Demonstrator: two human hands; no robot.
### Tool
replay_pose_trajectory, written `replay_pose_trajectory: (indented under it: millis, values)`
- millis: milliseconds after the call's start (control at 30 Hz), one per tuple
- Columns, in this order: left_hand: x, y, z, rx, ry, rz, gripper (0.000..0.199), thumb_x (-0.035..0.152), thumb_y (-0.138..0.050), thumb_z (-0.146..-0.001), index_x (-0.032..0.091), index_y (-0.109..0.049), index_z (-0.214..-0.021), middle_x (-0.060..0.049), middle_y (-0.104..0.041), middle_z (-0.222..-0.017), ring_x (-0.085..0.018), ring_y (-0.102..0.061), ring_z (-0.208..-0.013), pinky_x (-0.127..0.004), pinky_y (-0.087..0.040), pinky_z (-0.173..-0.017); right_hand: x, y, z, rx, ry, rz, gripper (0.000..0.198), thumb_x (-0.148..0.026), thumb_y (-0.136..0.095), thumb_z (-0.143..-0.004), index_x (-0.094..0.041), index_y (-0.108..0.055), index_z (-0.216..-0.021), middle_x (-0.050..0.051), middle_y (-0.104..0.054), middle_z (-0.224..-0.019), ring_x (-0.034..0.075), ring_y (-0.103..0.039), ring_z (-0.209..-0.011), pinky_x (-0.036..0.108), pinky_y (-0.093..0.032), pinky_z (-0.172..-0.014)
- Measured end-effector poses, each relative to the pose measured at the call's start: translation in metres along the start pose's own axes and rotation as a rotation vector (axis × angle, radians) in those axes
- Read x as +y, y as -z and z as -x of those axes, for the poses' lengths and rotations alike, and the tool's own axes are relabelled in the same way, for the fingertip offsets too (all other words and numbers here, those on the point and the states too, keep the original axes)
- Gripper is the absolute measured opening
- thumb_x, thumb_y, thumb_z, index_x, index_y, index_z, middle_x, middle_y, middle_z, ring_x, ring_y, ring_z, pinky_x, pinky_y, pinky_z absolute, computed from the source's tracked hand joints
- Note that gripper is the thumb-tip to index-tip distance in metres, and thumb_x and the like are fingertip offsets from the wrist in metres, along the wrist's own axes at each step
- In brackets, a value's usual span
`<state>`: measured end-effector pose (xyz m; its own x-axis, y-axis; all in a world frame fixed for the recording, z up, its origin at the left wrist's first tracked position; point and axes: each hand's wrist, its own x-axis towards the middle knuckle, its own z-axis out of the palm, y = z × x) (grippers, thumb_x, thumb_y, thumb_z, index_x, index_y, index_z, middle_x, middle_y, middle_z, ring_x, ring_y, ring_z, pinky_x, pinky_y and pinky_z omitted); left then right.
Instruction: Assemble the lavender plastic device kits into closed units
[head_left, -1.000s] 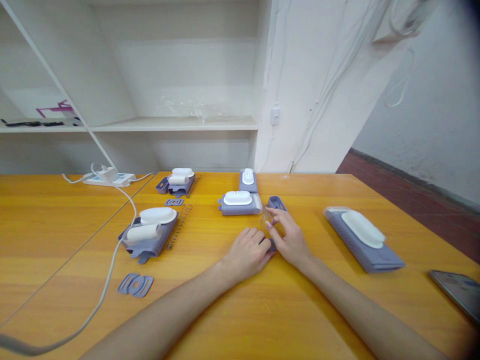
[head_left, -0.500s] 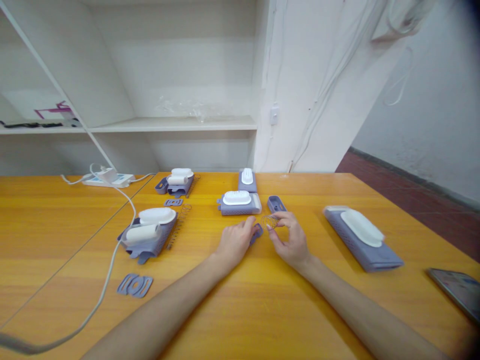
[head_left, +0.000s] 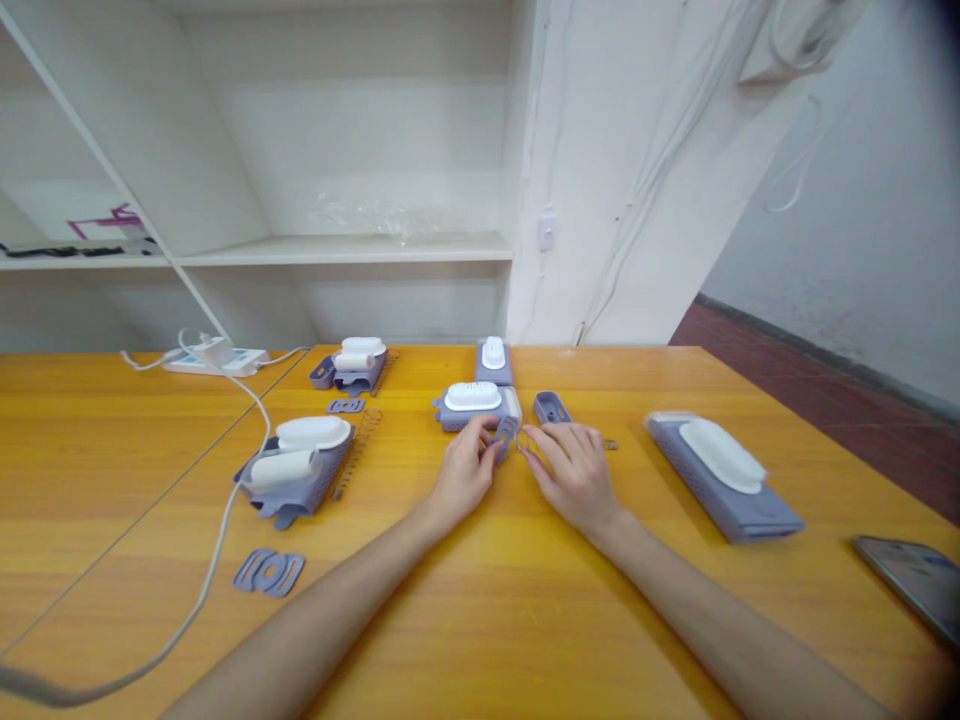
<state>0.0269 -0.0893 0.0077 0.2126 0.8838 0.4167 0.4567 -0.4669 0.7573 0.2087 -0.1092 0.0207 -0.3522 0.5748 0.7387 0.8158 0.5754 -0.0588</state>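
Near the middle of the table, my left hand [head_left: 466, 470] pinches a flat purple-grey plastic plate with cut-outs [head_left: 508, 432], held tilted up. Close by on its right, my right hand [head_left: 576, 475] is closed on a thin metal coil spring [head_left: 522, 438]. The spring's front loops touch or nearly touch the plate; its middle is hidden under the hand, and its tail shows beyond the knuckles. Behind the right hand lies a small purple-grey hollow part [head_left: 551, 407]. A purple-grey case with a white oval top [head_left: 474, 398] lies just behind the left hand.
On the left are two sets of cases with white rollers [head_left: 285, 467], springs [head_left: 358, 455] and flat plates [head_left: 268, 572]. A white cable [head_left: 225, 540] crosses there from a power strip [head_left: 217, 357]. Another case [head_left: 724, 475] and a phone [head_left: 911, 580] lie right.
My left hand has lifted the flat plate and tilted it up. My right hand has turned palm-down over the spring, bringing its front loops left to the plate.
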Motion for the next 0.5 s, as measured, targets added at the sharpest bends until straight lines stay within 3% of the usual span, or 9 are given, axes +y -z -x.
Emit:
replay_pose_trajectory:
  millis: [133, 233, 500]
  values:
    - [-0.002, 0.0, -0.003, 0.031, -0.011, 0.035, 0.032, 0.015, -0.047, -0.084, 0.02, -0.047, -0.116, -0.005, -0.059, -0.097, -0.014, -0.058, -0.082, -0.028, -0.047, -0.076, 0.002, -0.003, -0.001, -0.107, -0.012, 0.033, 0.034, -0.028, -0.048, -0.09, -0.02, -0.055, -0.122, 0.01, -0.063, -0.092, 0.023, -0.054, -0.088, 0.037, -0.039, -0.076]
    - [0.002, 0.003, -0.003, -0.003, -0.09, -0.018, 0.027, 0.014, -0.045, -0.085, 0.019, -0.053, -0.11, -0.006, -0.058, -0.099, -0.016, -0.055, -0.09, -0.03, -0.046, -0.081, 0.002, -0.006, 0.0, -0.159, -0.01, 0.05, 0.036, -0.03, -0.045, -0.091, -0.02, -0.054, -0.124, 0.01, -0.061, -0.09, 0.023, -0.055, -0.086, 0.036, -0.041, -0.076]
    - [0.009, 0.004, 0.0, -0.095, -0.153, -0.087, 0.025, 0.02, -0.042, -0.088, 0.018, -0.056, -0.109, -0.005, -0.059, -0.092, -0.015, -0.054, -0.081, -0.029, -0.045, -0.077, 0.003, -0.011, 0.003, -0.169, -0.031, 0.046, 0.036, -0.034, -0.044, -0.092, -0.021, -0.053, -0.124, 0.009, -0.061, -0.087, 0.022, -0.057, -0.083, 0.033, -0.045, -0.071]
